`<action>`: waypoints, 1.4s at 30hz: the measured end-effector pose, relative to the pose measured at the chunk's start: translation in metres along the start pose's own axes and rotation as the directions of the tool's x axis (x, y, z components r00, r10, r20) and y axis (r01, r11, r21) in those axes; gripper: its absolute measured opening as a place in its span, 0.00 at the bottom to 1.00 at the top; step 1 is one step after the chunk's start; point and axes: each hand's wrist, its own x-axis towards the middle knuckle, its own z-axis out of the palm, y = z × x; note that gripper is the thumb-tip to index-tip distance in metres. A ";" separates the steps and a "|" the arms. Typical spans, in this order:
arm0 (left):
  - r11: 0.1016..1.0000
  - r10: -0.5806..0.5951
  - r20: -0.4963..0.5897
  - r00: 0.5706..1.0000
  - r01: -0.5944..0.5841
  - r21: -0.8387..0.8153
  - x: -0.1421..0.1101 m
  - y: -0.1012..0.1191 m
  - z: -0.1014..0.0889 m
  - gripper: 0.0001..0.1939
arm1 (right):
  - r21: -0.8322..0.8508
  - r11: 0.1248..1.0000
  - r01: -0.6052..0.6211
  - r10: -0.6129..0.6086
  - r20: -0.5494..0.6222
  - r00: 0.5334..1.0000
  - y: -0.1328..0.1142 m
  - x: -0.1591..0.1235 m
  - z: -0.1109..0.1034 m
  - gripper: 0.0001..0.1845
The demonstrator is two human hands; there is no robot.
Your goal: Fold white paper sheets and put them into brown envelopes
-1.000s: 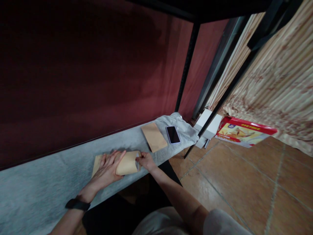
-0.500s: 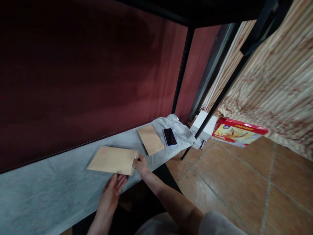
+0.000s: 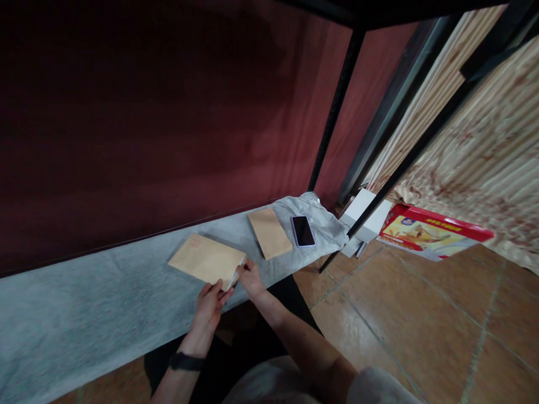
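A tan paper envelope [image 3: 204,259] with faint red print at its far left corner lies angled over the grey cloth, its right end raised a little. My left hand [image 3: 210,301] grips the near edge close to that end, thumb on top and fingers underneath. At the right end, where a whitish edge shows in the opening, my right hand [image 3: 249,276] pinches the envelope; its fingertips are partly hidden. To the right lie a second tan envelope [image 3: 270,233], flat, and a phone [image 3: 303,231] with a dark screen and pale purple case.
Grey cloth [image 3: 96,297] covers the narrow shelf, with a dark red wall [image 3: 189,140] behind. Black metal posts [image 3: 337,109] rise at its right end. Beyond them are a white box [image 3: 365,216] and a red and yellow carton [image 3: 433,233] on the tiled floor.
My left hand has moved up and closed its thumb over the envelope's near edge. The envelope has turned slightly, right end towards me. The camera view has shifted.
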 end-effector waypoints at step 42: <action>0.039 0.280 0.737 0.615 -0.775 0.631 0.103 0.009 -0.042 0.28 | -0.643 0.359 0.676 -0.253 0.630 0.734 -0.019 -0.005 -0.036 0.17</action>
